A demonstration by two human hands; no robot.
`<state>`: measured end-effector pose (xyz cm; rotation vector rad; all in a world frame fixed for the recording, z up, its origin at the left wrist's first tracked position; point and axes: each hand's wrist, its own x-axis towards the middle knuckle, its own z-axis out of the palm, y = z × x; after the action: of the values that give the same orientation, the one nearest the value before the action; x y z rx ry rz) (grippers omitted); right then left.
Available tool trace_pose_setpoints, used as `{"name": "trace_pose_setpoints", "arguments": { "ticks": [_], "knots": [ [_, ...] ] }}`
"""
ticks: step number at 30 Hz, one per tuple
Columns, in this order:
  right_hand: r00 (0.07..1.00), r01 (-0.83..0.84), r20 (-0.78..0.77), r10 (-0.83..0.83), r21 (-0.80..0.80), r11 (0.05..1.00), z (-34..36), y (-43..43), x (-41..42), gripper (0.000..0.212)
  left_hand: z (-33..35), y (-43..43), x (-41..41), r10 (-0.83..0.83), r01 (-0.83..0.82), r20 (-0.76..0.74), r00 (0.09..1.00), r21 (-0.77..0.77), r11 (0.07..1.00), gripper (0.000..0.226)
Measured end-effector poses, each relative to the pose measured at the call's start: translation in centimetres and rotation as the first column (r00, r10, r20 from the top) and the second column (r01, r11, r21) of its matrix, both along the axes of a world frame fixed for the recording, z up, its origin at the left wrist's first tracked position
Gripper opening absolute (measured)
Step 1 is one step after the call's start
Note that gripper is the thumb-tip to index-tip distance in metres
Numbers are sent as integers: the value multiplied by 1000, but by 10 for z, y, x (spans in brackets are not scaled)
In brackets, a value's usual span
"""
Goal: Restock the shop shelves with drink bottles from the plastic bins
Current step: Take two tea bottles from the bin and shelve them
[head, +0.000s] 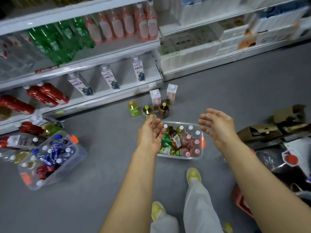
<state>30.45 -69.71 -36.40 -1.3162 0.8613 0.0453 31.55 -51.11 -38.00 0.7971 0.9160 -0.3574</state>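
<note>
A clear plastic bin (200,154) stands on the floor ahead of me, packed with upright and lying drink bottles in green, pink and brown. My left hand (150,133) hovers over its left end, fingers relaxed, holding nothing. My right hand (217,126) hovers over its right end, palm turned inward, also empty. Beyond the bin several bottles and two cartons (155,99) stand on the floor. The lower shelf (107,95) carries blueberry cartons (111,78) with gaps between them.
A second clear bin (74,158) with blue-capped and red bottles lies at the left, more bottles beside it under the shelf. Flattened cardboard boxes (272,130) and bags crowd the right. Green and pink bottles fill the upper shelf. My yellow shoes (193,175) stand behind the bin.
</note>
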Motion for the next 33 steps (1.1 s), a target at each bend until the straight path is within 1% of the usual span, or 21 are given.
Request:
{"name": "trace_pose_setpoints", "arguments": {
  "ticks": [3, 5, 10, 12, 14, 16, 18, 20, 23, 24, 27, 31, 33],
  "knots": [
    [998, -26, -59, 25, -9, 1000, -38, -10, 7, 18, -36, -13, 4, 7, -6, -56, 998, 14, 1000, 17],
    [991, -73, -110, 71, -17, 997, -65, -16, 13, 21, -61, -22, 9, 20, -18, -93, 995, 28, 999, 14],
    [951, -208, -227, 208, 22, 978, -122, -26, 39, 17, -125, -47, 22, 75, -59, -209, 975, 80, 995, 31],
    [924, -284, -261, 280, 23, 959, -141, -29, 53, 22, -142, -59, 28, 104, -89, -236, 966, 73, 993, 28],
    [891, -353, -298, 341, 15, 935, -165, -34, 68, 22, -161, -69, 35, 134, -119, -243, 961, 73, 990, 22],
    [860, -404, -340, 380, 0, 915, -189, -35, 80, 22, -182, -76, 40, 150, -134, -249, 957, 81, 988, 21],
    [831, -456, -359, 424, -6, 890, -213, -35, 91, 20, -208, -79, 43, 151, -128, -273, 950, 99, 987, 20],
    [793, -515, -377, 478, 4, 857, -238, -33, 98, 13, -235, -80, 44, 158, -124, -310, 937, 126, 984, 17],
    [749, -576, -389, 536, 19, 817, -279, -28, 100, 12, -271, -78, 44, 163, -102, -350, 923, 186, 977, 26],
    [736, -593, -395, 550, 15, 805, -294, -27, 100, 14, -283, -77, 45, 162, -93, -355, 921, 204, 975, 25],
    [711, -611, -419, 564, 30, 791, -340, -22, 99, 28, -318, -73, 50, 161, -66, -378, 912, 252, 966, 17],
    [714, -614, -421, 559, 7, 789, -397, -21, 99, 30, -373, -65, 54, 146, -8, -416, 897, 315, 949, 23],
    [703, -634, -425, 571, -11, 773, -426, -20, 101, 32, -405, -63, 56, 111, 45, -416, 902, 347, 937, 24]
  ]
}}
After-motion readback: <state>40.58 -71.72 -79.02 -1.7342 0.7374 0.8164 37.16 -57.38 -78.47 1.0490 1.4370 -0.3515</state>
